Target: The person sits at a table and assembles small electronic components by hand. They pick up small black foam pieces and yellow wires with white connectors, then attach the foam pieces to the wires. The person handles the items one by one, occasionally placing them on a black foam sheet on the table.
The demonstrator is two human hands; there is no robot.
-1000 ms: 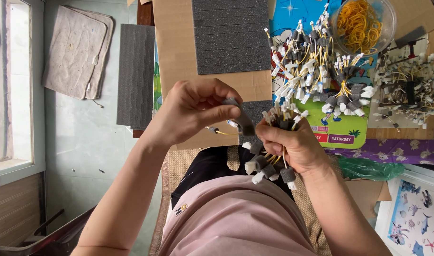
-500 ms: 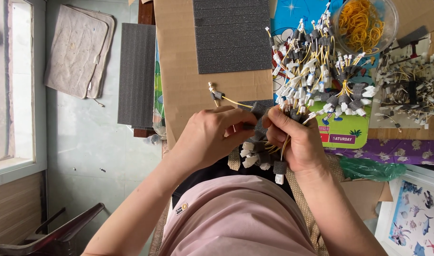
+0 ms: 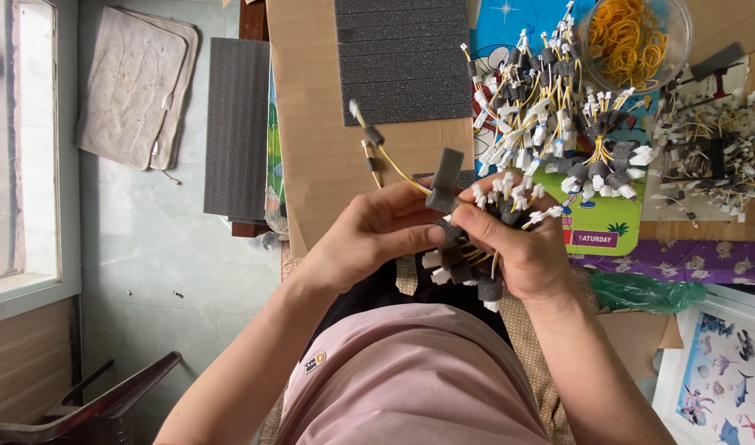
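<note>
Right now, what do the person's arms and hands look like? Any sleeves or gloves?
No gloves and no sleeves in view: the left hand and right hand are bare, and both forearms are uncovered. No rings, watch or bracelets show. The person wears a pink top with a small round badge.

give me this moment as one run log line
left hand: pinches yellow wire | right hand: grips wire bundle | foam strip: upright between hands

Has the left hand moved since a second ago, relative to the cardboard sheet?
Yes. The left hand has dropped from the cardboard sheet toward the body and closed in on the right hand holding the wire bundle.
</note>
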